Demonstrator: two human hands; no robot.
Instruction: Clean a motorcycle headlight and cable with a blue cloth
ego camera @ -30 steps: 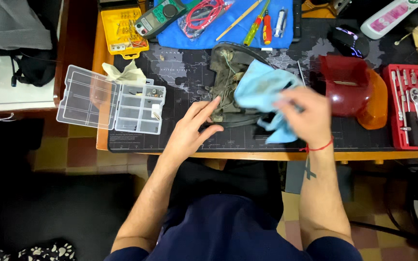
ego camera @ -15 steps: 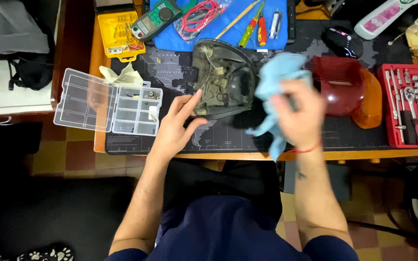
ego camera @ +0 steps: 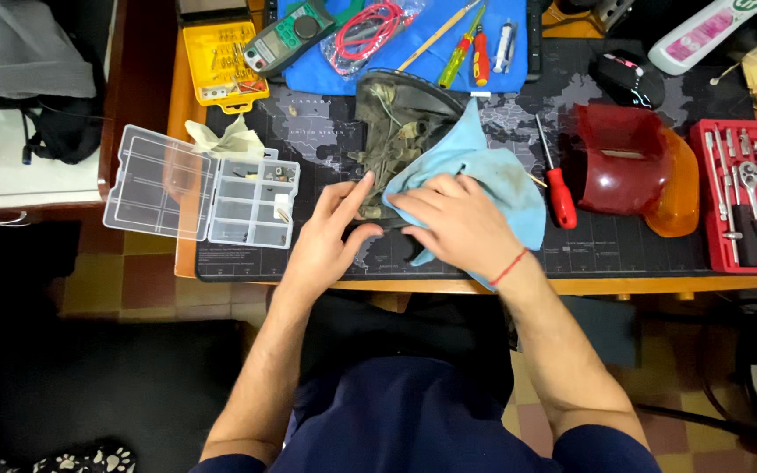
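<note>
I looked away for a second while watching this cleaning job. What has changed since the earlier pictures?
The right hand has brought the light blue cloth down from its raised position and now presses it flat on the dirty grey housing. The left hand stays at the housing's left edge. The clear parts organiser, red screwdriver and red lens have not moved.

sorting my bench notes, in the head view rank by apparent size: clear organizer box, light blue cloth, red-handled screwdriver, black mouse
1. clear organizer box
2. light blue cloth, partly under the right hand
3. red-handled screwdriver and black mouse: too alike to rank
</note>
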